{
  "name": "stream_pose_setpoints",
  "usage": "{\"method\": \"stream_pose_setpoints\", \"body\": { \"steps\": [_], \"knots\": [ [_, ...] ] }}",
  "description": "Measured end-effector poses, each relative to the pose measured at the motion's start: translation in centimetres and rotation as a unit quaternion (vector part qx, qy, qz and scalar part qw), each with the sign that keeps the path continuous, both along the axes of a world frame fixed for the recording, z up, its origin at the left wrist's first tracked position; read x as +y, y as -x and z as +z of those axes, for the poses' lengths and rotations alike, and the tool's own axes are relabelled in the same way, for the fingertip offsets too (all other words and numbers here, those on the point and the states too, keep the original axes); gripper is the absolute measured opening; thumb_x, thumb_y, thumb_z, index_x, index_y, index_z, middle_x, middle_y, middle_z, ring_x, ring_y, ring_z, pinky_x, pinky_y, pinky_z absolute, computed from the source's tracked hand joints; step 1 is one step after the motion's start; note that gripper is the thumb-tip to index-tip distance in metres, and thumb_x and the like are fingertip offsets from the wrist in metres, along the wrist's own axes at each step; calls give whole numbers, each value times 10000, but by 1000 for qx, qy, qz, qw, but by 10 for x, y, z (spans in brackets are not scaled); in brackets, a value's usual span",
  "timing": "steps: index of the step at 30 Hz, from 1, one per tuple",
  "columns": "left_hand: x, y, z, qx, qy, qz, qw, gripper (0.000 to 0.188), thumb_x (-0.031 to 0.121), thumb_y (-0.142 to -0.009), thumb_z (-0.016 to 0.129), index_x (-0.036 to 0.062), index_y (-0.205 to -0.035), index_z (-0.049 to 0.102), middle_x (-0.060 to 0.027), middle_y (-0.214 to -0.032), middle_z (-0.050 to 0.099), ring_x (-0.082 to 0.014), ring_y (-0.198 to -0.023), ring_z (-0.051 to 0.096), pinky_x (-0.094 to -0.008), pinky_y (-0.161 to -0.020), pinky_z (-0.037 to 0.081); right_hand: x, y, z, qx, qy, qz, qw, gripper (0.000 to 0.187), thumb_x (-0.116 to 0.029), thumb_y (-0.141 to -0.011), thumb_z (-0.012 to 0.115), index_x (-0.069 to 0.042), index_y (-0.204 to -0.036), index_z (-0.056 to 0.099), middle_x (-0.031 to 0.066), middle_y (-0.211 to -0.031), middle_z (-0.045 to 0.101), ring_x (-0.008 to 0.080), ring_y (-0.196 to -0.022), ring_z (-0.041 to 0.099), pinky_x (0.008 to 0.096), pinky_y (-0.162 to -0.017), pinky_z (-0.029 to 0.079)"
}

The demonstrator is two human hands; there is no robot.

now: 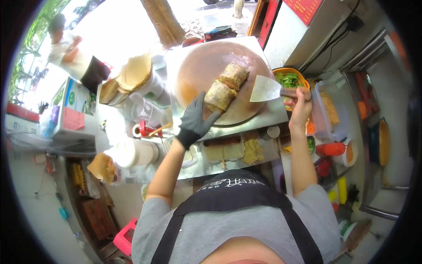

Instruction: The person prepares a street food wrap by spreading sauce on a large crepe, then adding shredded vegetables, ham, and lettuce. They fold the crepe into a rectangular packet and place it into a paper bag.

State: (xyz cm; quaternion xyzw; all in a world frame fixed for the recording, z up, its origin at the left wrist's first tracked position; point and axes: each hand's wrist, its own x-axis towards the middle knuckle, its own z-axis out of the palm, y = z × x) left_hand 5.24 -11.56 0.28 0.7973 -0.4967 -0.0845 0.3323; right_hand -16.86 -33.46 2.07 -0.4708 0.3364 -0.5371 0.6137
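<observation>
While left hand (195,121) steadies crepe (219,95), right hand (300,105) grips scraper (266,89).

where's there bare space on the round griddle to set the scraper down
The round griddle is bare on its left half and far edge, beyond the gloved left hand. Crowded: centre-right, around the two folded crepe pieces and the scraper in the right hand.

Gloved left hand (194,119) flat, right hand (300,107) clenched

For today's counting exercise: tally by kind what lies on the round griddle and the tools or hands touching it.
Folded crepe pieces: 2
Scraper: 1
Gloved left hand: 1
Bare right hand: 1
Round griddle: 1
Total: 6
</observation>
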Motion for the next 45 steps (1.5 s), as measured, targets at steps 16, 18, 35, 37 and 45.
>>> {"method": "stream_pose_setpoints", "body": {
  "steps": [16, 18, 35, 37, 45],
  "knots": [
    [-91, -9, -12, 13, -161, 29, 986, 618, 439, -640, 735, 8, -1061, 601, -200, -1027, 634, -324, -940, 624, -384, -813, 496, 72, -38, -62, 43, -185, 111, 976, 245, -177, -927, 532, 21, -1072, 544, 150, -966, 627, 233, -774, 670, 280, -641, 566],
    [-89, -28, -19, 66, -108, -24, 992, 589, 413, -654, 725, 33, -1082, 587, -217, -1046, 613, -349, -962, 596, -378, -839, 484, 80, -67, -58, 27, -169, 126, 977, 237, -162, -925, 525, 26, -1069, 545, 150, -980, 620, 239, -770, 671, 275, -647, 565],
    [21, -400, -2, 92, -209, -178, 957, 634, 326, -639, 757, 38, -1165, 551, -157, -1060, 629, -282, -1000, 584, -351, -893, 433, 158, -416, -22, 124, -132, 254, 950, 293, -164, -882, 569, 95, -1019, 580, 179, -912, 658, 206, -740, 672, 256, -650, 575],
    [14, -413, -26, 94, -251, -200, 942, 673, 280, -614, 762, 55, -1205, 533, -154, -1105, 611, -289, -1042, 564, -351, -919, 422, 158, -428, -27, 179, -138, 242, 944, 297, -164, -877, 564, 119, -963, 590, 184, -884, 664, 204, -709, 674, 253, -635, 575],
    [4, -416, -70, 44, -280, -234, 930, 726, 236, -600, 755, 77, -1262, 504, -165, -1180, 575, -297, -1128, 522, -355, -987, 385, 94, -423, 22, 286, 153, 67, 944, 361, -333, -888, 485, -30, -753, 626, 67, -698, 610, 132, -634, 573, 283, -604, 467]
  ]
}}
